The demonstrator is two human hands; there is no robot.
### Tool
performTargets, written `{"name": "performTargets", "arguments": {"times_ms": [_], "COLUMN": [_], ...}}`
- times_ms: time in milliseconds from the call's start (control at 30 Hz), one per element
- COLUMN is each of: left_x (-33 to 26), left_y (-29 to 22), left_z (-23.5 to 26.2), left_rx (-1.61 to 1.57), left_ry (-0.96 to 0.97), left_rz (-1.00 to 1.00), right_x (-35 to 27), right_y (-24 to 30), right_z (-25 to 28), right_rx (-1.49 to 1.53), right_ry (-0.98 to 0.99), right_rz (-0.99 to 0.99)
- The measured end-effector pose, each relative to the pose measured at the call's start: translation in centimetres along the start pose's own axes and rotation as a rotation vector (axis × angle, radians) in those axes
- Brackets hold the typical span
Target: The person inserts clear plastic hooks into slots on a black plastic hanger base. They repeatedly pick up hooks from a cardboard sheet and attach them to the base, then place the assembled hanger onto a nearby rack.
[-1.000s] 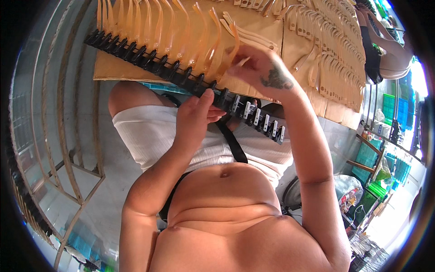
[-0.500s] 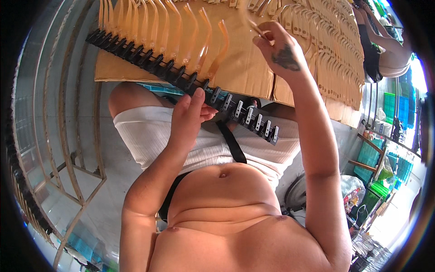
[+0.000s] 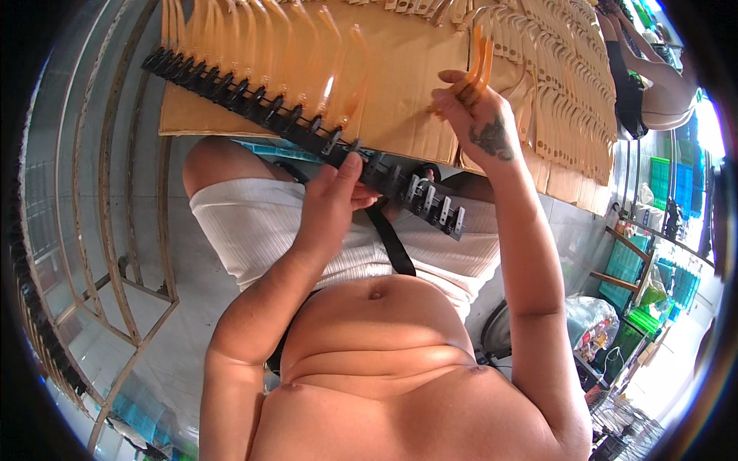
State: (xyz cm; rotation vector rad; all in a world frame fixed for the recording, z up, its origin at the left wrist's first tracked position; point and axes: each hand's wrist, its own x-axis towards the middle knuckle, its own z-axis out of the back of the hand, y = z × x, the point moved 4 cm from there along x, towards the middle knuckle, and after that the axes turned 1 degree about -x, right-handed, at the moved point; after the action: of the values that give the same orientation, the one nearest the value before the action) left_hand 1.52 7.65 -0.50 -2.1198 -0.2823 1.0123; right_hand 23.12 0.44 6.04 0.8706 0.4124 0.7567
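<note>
My left hand [image 3: 330, 196] is wrapped round a long black clip rack [image 3: 254, 104], thumb on top, near its middle. The rack slants across the front of the cardboard, its right end over my lap. Curved amber eyeglass temples [image 3: 330, 69] stand in a row in its left clips; the clips [image 3: 434, 200] at the right end carry none. My right hand [image 3: 480, 119], right of the rack and above the cardboard, is closed on a few amber temples [image 3: 483, 58] whose curved ends stick up past the fingers. How many it holds is hard to tell.
Many flat amber temples [image 3: 565, 92] lie in overlapping rows on the cardboard [image 3: 415, 84] at the right. A metal frame [image 3: 123, 230] stands at the left. Another person [image 3: 661, 77] is at the far right, near green and blue crates [image 3: 673, 184].
My right hand has come slightly nearer and right, and its temples now point upward. The rack has shifted a little, with my left hand still on it.
</note>
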Motion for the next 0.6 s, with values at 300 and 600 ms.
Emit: {"name": "performTargets", "arguments": {"times_ms": [300,600], "left_x": [0.7,0.8], "left_y": [-0.4,-0.5], "left_z": [1.4,1.3], "left_rx": [0.046,-0.047], "left_ry": [-0.045,-0.010], "left_rz": [-0.063,-0.070], "right_x": [-0.5,-0.4], "right_y": [3.1,3.2], "right_z": [-6.0,-7.0], "right_rx": [0.240,0.302], "right_ry": [0.202,0.238], "right_rz": [0.051,0.011]}}
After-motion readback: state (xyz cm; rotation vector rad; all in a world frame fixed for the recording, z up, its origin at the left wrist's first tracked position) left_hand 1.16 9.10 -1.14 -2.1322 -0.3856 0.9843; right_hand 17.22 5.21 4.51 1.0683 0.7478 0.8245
